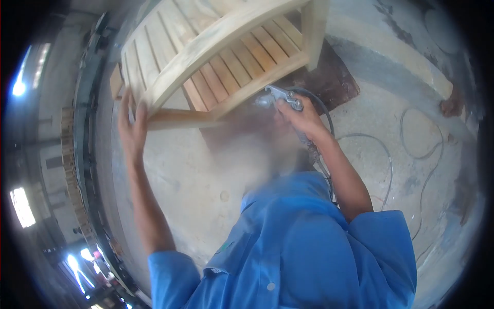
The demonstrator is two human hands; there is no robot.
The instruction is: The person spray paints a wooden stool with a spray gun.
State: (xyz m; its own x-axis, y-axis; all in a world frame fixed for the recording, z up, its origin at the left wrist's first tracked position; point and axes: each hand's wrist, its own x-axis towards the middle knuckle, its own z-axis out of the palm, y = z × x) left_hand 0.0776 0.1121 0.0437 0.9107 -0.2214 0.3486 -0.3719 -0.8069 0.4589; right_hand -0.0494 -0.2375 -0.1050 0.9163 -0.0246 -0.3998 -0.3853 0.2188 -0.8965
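Observation:
A pale wooden slatted chair or bench [194, 49] stands tilted in front of me, with a curved rail and rows of slats. My left hand [133, 129] grips its left corner, thumb on the near side and fingers round the far side; the fingertips are slightly blurred. Wrapped round the handle of a metal spray gun [282, 93] is my right hand [304, 117]. The gun's nozzle points left, close below the lower rail. A hazy blur hangs in front of the gun and hides part of what lies behind it.
Under the furniture is a dark brown board or sheet [334, 82]. A thin hose [381, 141] runs from the gun and loops over the concrete floor [200, 180] on the right. A pale raised ledge [396, 54] crosses the upper right. Along the left runs a long dark rail [82, 123].

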